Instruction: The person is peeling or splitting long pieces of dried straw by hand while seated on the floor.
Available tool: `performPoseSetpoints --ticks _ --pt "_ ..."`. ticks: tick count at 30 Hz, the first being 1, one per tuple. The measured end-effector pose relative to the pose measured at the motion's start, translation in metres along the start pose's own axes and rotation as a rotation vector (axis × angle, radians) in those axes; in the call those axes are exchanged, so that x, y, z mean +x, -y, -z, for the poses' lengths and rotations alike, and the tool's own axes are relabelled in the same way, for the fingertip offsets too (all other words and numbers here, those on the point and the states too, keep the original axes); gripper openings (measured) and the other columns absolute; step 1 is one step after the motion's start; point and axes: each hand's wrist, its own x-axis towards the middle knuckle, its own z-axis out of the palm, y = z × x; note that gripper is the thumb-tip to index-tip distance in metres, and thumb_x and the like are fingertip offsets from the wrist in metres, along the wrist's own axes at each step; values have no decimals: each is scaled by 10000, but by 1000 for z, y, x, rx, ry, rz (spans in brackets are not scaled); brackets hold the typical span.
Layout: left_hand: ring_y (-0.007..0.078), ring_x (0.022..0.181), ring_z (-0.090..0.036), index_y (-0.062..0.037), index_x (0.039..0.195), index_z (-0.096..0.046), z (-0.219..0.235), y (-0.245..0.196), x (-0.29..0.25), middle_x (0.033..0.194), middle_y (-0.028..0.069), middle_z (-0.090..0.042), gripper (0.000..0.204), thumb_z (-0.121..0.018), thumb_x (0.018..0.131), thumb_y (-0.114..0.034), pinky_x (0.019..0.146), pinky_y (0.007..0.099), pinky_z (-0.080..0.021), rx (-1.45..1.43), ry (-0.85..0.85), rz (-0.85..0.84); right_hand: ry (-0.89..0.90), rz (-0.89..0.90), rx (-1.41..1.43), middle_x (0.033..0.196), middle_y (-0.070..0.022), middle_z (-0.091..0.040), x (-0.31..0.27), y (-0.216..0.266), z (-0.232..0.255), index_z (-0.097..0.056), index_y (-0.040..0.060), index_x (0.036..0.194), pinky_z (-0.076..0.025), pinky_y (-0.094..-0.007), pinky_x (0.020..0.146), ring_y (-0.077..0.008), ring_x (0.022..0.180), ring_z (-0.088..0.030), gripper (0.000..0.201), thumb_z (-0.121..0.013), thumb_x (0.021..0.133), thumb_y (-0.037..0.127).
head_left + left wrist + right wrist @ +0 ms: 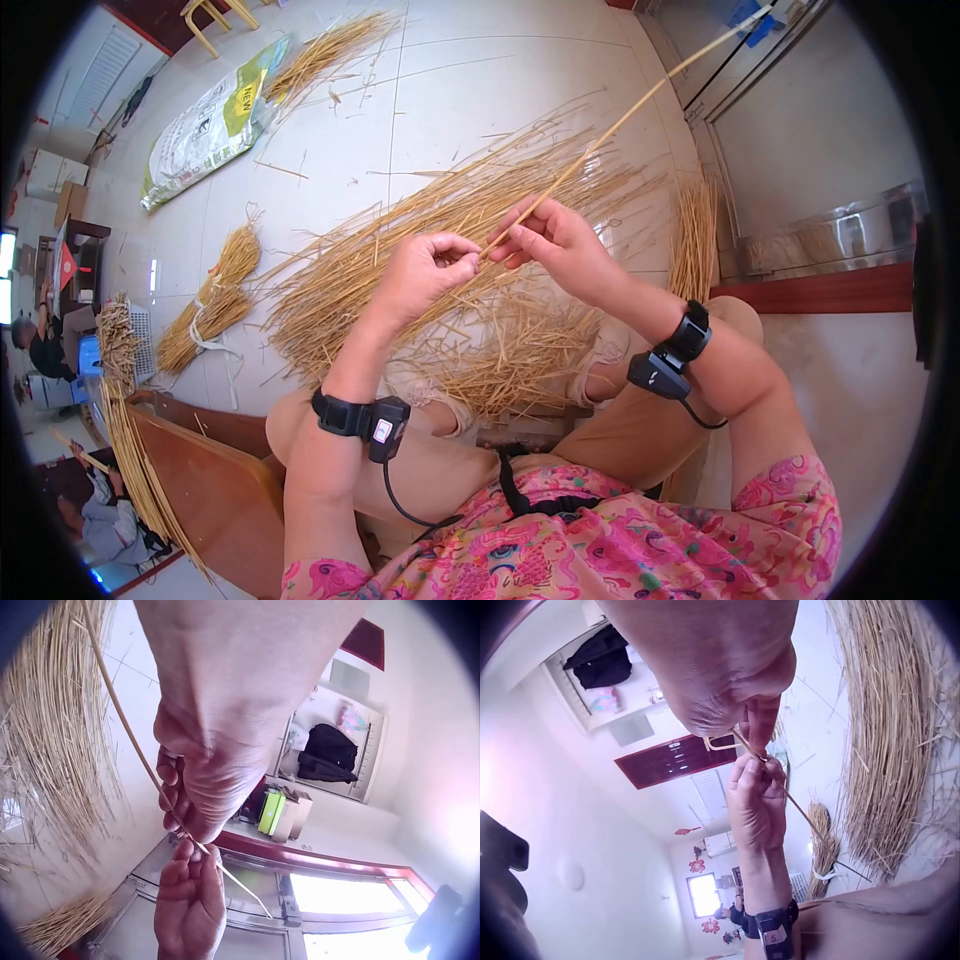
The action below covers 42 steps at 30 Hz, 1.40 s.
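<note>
A long yellow straw stalk slants from between the two hands to the upper right of the head view. My left hand pinches it between thumb and curled fingertips. Close beside it, my right hand grips the same stalk with thumb and fingers. In the left wrist view the stalk runs past the left hand to the right hand, its pale end sticking out beyond. The right wrist view has the fingertips of both hands nearly together on the stalk. Below the hands lies a broad spread of loose straw.
A tied straw bundle lies at left, a printed sack with straw behind it. Another straw bundle stands by the metal door at right. A brown wooden panel is beside the left leg. People sit at far left.
</note>
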Motion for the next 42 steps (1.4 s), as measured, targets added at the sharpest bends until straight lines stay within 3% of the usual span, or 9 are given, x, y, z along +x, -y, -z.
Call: performPoseSetpoints --ticks 2,5,8,14,23,26,29,35,42 --pt "4 553 -471 -47 892 -686 -3 -3 -1 690 -22 -636 137 -665 770 -104 511 160 -388 93 -33 -33 5 -27 -34 929 -85 -614 0 -1 0 -492 26 990 -522 -252 697 -150 824 -639 78 -489 931 76" --pt "1 502 -390 -42 837 -687 -1 -16 -9 628 -42 -595 111 -668 745 -102 461 176 -328 291 -83 -87 -4 -45 -73 890 -82 -615 2 0 -10 -493 23 976 -524 -247 672 -146 805 -639 66 -488 929 70" --pt "7 488 -364 -44 802 -685 -8 -11 -7 599 -48 -566 98 -668 730 -107 447 186 -308 286 -110 -143 2 -51 -89 868 -82 -612 -1 5 -8 -490 19 976 -526 -246 659 -144 799 -638 65 -486 929 64" --pt "6 511 -396 -39 787 -666 -6 -13 -8 605 -50 -556 81 -654 736 -101 473 182 -336 282 -81 -67 24 -52 -140 870 -79 -608 0 1 -9 -487 9 977 -528 -248 670 -144 809 -636 62 -478 928 47" --pt "25 634 -507 -16 804 -610 -4 14 5 699 -29 -572 40 -592 778 -40 564 172 -407 36 -193 -43 7 -6 -161 896 -76 -613 1 -2 -10 -495 14 985 -502 -234 698 -117 810 -622 71 -468 936 58" --pt "47 610 -514 -23 767 -625 12 25 11 698 -5 -612 51 -629 755 -72 573 205 -424 162 -321 100 -40 110 -110 841 -71 -612 1 0 -10 -500 12 960 -508 -239 688 -111 792 -622 61 -470 930 56" --pt "70 666 -557 -14 820 -631 29 26 10 758 21 -634 85 -617 774 -83 625 216 -452 193 -185 150 34 113 -109 888 -76 -607 0 7 -3 -485 13 977 -509 -247 696 -116 820 -618 68 -464 931 58" --pt "101 779 -579 0 906 -619 8 -9 -4 825 55 -632 134 -599 821 -102 722 226 -459 -176 104 121 44 78 -37 945 -89 -595 3 9 2 -453 14 1008 -510 -253 709 -138 852 -616 87 -455 931 54" --pt "66 726 -566 -4 895 -633 4 -6 -3 796 24 -628 122 -637 805 -87 664 206 -457 -93 106 47 38 47 -45 903 -80 -606 1 8 -1 -477 17 988 -513 -245 686 -131 828 -621 78 -482 925 64"
